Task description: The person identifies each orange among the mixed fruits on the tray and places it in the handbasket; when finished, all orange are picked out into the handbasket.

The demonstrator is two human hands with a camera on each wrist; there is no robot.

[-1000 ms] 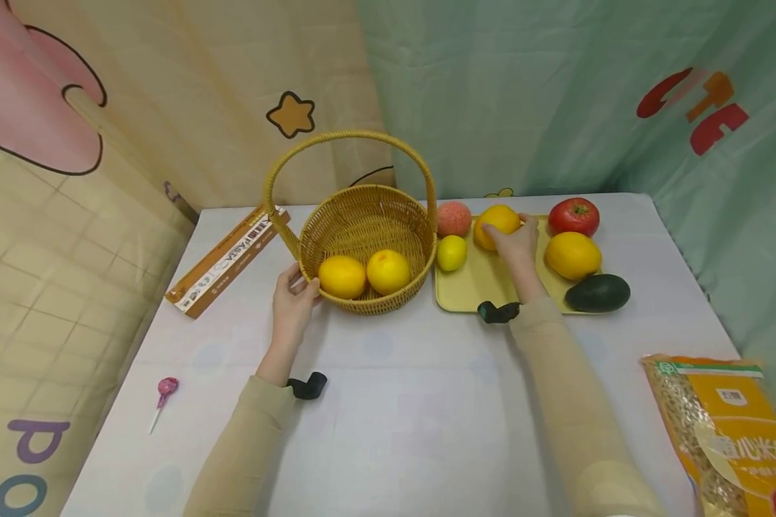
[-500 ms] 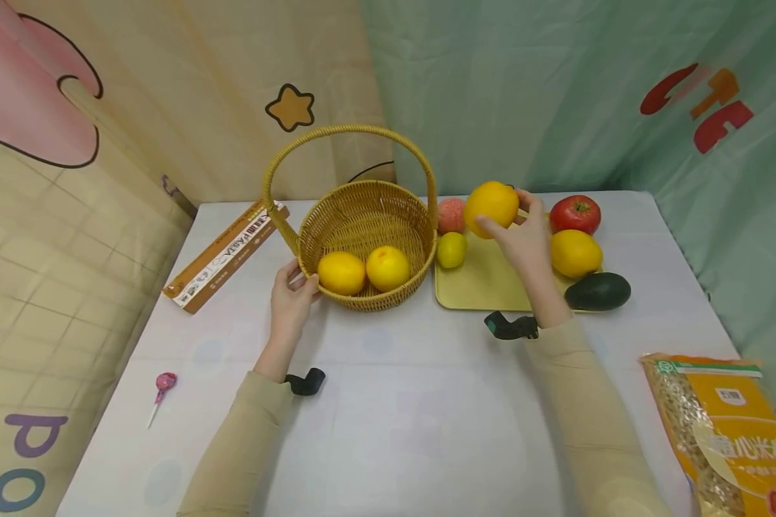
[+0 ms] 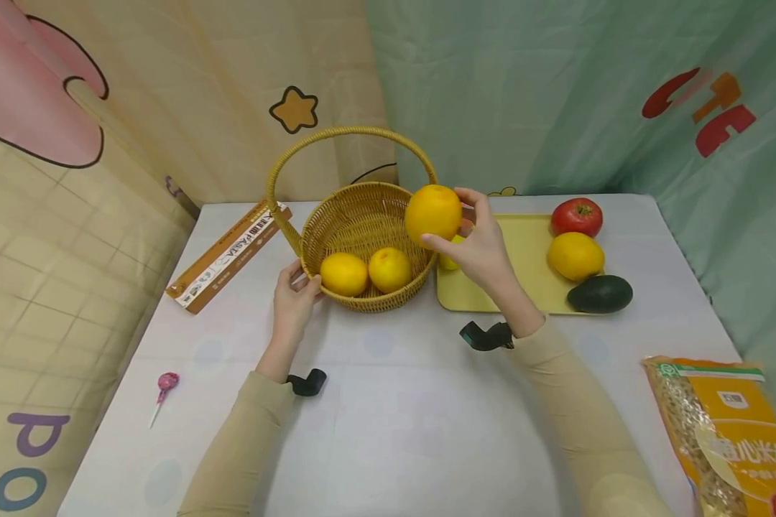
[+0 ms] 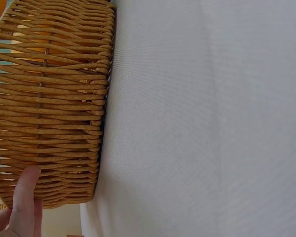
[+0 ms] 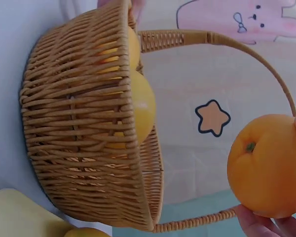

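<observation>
My right hand (image 3: pixel 483 248) holds an orange (image 3: pixel 433 214) between thumb and fingers, over the right rim of the wicker basket (image 3: pixel 375 304). In the right wrist view the orange (image 5: pixel 269 165), its green stem mark showing, is raised above the rim level. My left hand (image 3: pixel 294 298) grips the basket's left front rim, thumb at the edge; in the left wrist view a finger (image 4: pixel 24 197) lies along the woven wall. Two yellow-orange fruits sit inside the basket, a left one (image 3: pixel 344 274) and a right one (image 3: pixel 390 269). The tall handle (image 3: pixel 352 131) arches over them.
Right of the basket lies a yellow tray (image 3: pixel 472 301), with a lemon-like fruit (image 3: pixel 449 261) partly hidden by my hand. A red tomato (image 3: pixel 577 217), yellow fruit (image 3: pixel 575 256) and dark green avocado (image 3: pixel 600 294) are at its right. Around stand a pasta box (image 3: pixel 226 260), lollipop (image 3: pixel 164 388) and grain bag (image 3: pixel 727 438).
My right hand has lifted the orange off the tray and carried it left to the basket's right rim. The left hand stays on the basket rim.
</observation>
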